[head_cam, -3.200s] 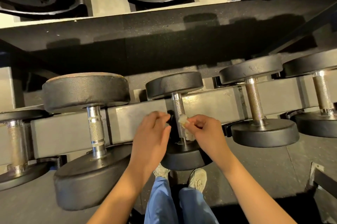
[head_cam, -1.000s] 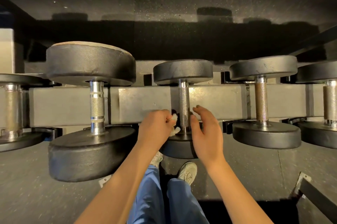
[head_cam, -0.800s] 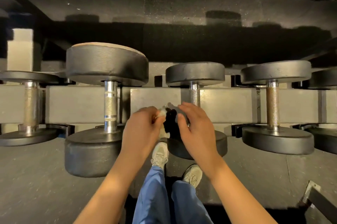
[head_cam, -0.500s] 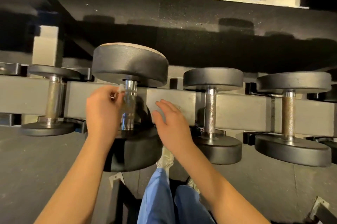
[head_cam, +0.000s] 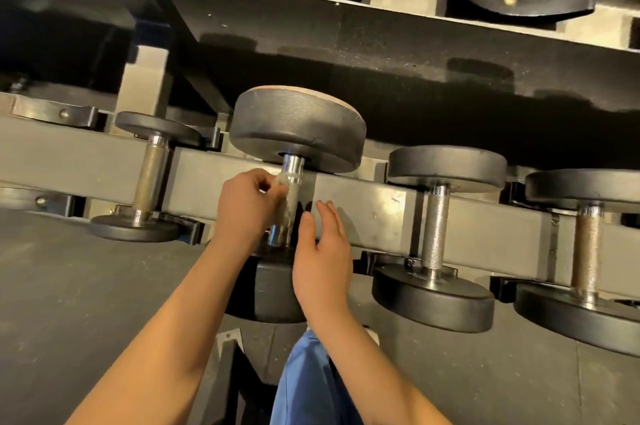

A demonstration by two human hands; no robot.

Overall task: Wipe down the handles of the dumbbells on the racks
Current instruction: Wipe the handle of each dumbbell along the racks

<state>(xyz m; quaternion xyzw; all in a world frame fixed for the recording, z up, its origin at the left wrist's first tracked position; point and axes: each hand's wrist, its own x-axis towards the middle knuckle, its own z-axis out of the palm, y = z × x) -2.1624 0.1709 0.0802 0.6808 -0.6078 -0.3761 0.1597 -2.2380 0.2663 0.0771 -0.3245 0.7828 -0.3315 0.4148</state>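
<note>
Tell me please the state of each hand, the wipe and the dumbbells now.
left hand: pinches the wipe.
wipe: bunched, against the handle of the big dumbbell.
right hand: open, fingers straight, beside the handle.
big dumbbell: lying in the rack.
right dumbbell: in the rack, untouched.

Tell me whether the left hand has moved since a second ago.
Yes. The left hand went leftward along the rack, from the smaller dumbbell's handle to the big dumbbell's handle.

Large dumbbell (head_cam: 298,133) on rack rail (head_cam: 363,203), left hand (head_cam: 247,206) with cloth (head_cam: 280,179) left of handle (head_cam: 292,197), right hand (head_cam: 322,251) right
</note>
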